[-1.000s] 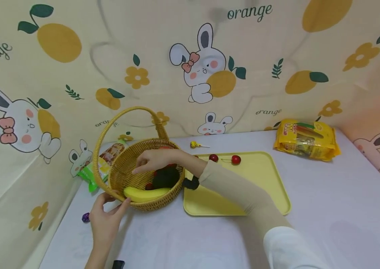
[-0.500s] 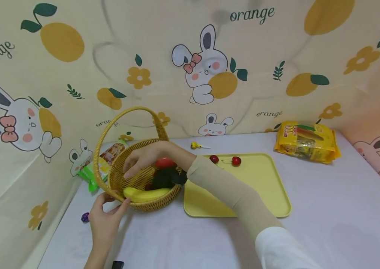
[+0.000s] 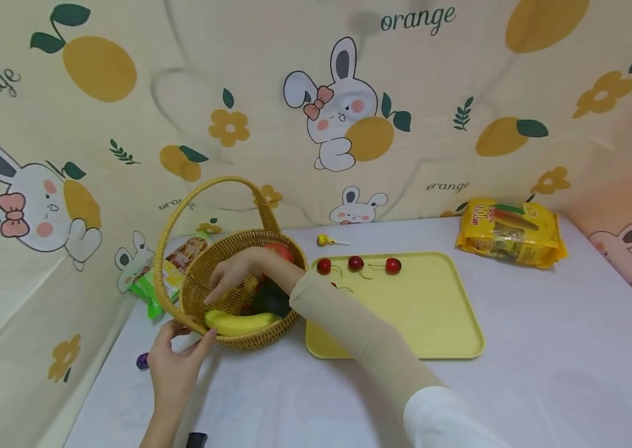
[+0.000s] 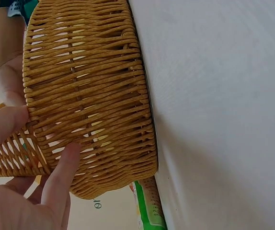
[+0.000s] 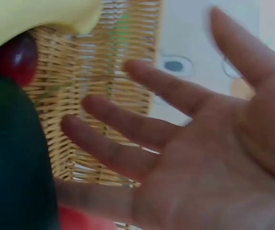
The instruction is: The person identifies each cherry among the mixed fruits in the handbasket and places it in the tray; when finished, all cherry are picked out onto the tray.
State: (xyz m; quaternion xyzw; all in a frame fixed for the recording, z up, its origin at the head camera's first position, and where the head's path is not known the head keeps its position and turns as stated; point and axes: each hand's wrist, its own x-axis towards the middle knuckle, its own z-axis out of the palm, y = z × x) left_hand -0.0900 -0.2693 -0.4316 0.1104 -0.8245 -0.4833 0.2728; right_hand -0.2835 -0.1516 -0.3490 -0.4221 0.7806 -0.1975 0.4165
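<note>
On the white table (image 3: 271, 404), centre-left of frame, pinching with left hand (image 3: 175, 367) the rim (image 4: 27, 81) of probably light, stiff basket (image 3: 257, 340), best gripping by handle (image 3: 267, 214); spreading right hand (image 3: 239, 269) above

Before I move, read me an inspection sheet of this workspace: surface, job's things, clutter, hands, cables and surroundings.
Surface: white tabletop, with a yellow tray bearing cherries.
Job's things: wicker basket, holding a banana, a dark red fruit, a red item and a dark green item, kinds unclear.
Clutter: lollipop beyond the tray, yellow snack pack far right, purple candy at left, green snack bag beyond the basket.
Hands: left hand grips the basket's rim; right hand is at the basket's opening, fingers spread, holding nothing.
Cables: nothing seen.
Surroundings: fabric backdrop printed with rabbits and oranges.
</note>
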